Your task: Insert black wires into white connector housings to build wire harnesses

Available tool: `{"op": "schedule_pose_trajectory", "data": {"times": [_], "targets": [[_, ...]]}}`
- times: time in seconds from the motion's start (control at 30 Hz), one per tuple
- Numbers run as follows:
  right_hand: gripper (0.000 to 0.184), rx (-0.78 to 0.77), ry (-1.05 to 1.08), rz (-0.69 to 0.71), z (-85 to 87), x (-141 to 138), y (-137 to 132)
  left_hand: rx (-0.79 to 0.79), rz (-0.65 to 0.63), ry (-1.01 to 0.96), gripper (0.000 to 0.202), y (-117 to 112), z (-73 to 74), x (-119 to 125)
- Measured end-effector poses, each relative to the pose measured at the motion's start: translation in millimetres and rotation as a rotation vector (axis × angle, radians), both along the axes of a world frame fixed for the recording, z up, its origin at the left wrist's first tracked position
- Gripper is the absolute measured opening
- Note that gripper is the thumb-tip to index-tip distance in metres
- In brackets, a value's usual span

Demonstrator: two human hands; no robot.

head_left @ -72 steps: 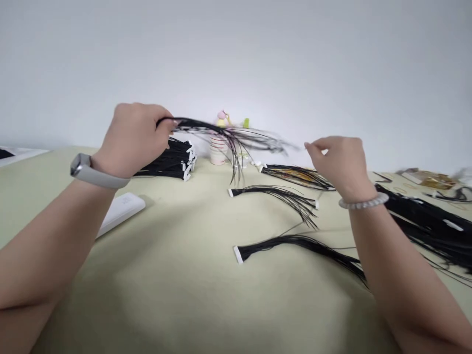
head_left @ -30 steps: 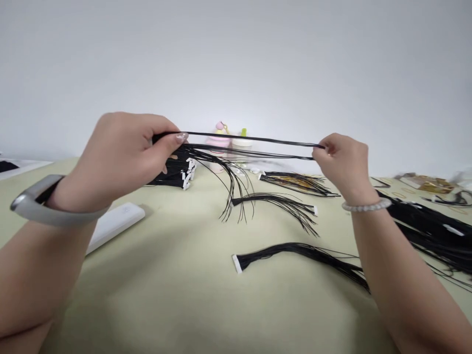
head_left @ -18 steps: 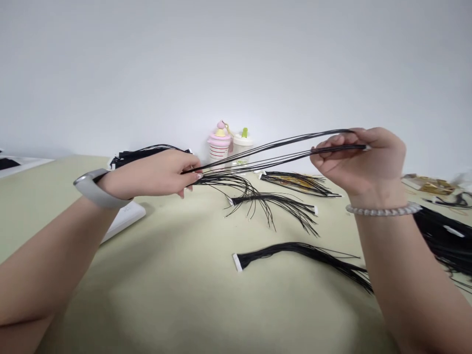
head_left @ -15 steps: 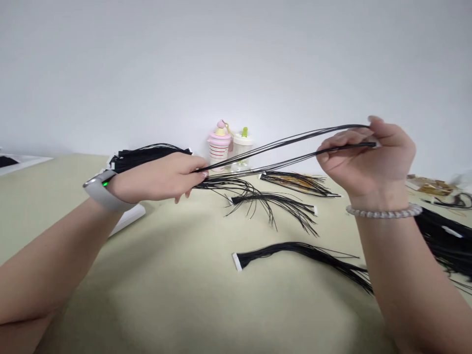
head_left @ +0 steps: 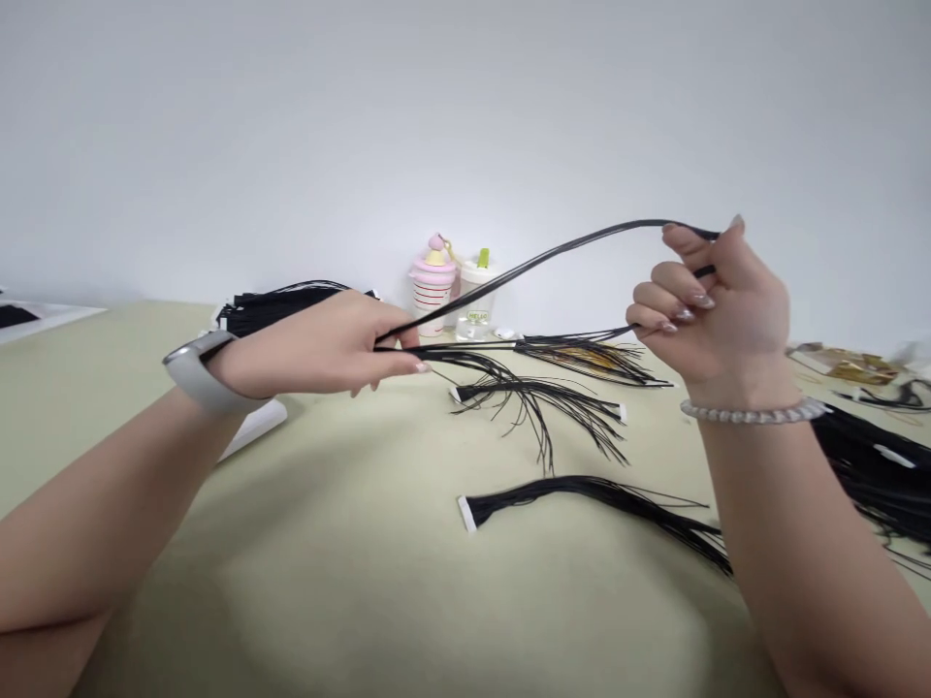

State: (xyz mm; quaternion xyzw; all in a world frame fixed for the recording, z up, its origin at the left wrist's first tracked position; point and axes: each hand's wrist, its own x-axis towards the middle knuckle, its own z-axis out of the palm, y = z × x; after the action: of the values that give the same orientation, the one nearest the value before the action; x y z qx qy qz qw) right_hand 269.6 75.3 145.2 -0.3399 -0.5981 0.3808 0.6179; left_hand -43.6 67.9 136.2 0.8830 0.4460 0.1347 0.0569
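Wire loop [head_left: 538, 257] higher in right hand [head_left: 717, 310]

Black wires [head_left: 553, 254]: thin plastic insulation, smooth, slight gloss along the bends. White connectors [head_left: 466, 514]: plastic, matt. Wristband [head_left: 195, 366]: grey, smooth, soft sheen, looks like silicone. Bracelet [head_left: 753, 411]: pale translucent beads, glossy, material hard to tell. Tabletop [head_left: 349, 582]: pale green, matt, smooth. Pink cup [head_left: 432, 286]: glossy plastic, red stripes. Clear cup [head_left: 476, 320]: transparent plastic, white lid. White box [head_left: 254, 427]: smooth plastic, faint sheen. Gold packet [head_left: 844, 364]: shiny, foil-like, creased
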Motion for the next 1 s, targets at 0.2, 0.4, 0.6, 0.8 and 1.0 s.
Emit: {"op": "schedule_pose_trajectory", "data": {"times": [0.2,0.4,0.6,0.8,1.0], "targets": [[0.030,-0.023,-0.018,-0.042,-5.0,-4.4,7.7,0.078,0.052,-0.092,0.027,3.3,2.1,-7.4],[0.028,-0.033,0.018,0.013,-6.8,-7.8,10.2,0.209,0.157,-0.242,0.032,1.6,2.4,-6.3],[0.029,-0.056,-0.040,0.032,-6.8,-17.4,5.2,0.261,0.381,-0.511,0.027,24.1,-0.7,-17.0],[0.033,0.019,-0.200,0.084,-5.6,-37.7,-16.4,-0.220,0.432,-1.051,0.011,48.1,-6.6,-31.1],[0.030,0.027,-0.200,0.130,-7.9,-43.5,-24.2,-0.604,0.281,-1.231,0.010,54.6,-8.0,-43.6]]}}
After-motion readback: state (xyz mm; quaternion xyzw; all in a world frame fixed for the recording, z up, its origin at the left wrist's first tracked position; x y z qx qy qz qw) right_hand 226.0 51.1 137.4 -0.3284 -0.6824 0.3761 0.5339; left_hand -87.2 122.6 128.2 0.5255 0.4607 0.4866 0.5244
